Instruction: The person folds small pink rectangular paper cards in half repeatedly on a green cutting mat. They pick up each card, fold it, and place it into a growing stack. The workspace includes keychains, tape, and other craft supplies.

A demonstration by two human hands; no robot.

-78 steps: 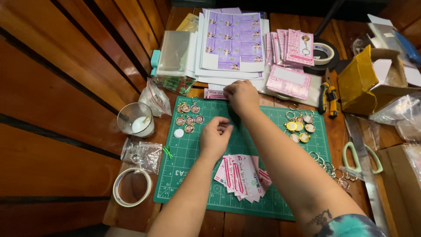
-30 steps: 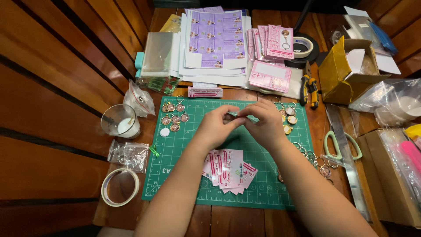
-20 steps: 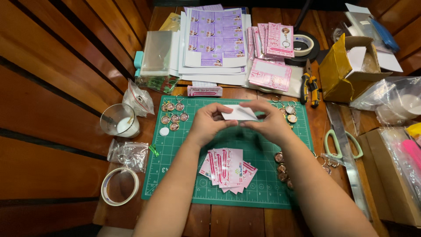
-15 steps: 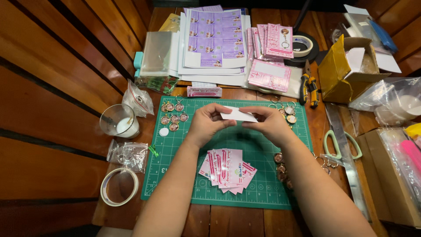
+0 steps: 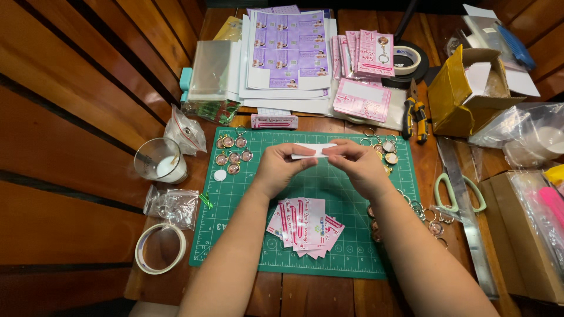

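The person holds a small white paper strip up over the top part of the green cutting mat. The left hand pinches the left end of the strip, with its fingers closed on it. The right hand pinches the right end, and its fingers are closed on the paper too. The strip lies flat between the two hands, above the mat and not touching it. Below the hands, a small pile of pink and white cards sits on the mat. Little round keychain charms lie in a bunch at the mat's top left corner, and more round charms lie just beside the right hand. A clear cup with something white in it stands on the counter to the left of the mat. A roll of tape lies near the mat's lower left corner. Purple and white printed sheets are stacked at the far side of the counter. Green-handled scissors lie to the right of the mat, and a yellow cardboard box stands farther back on the right.
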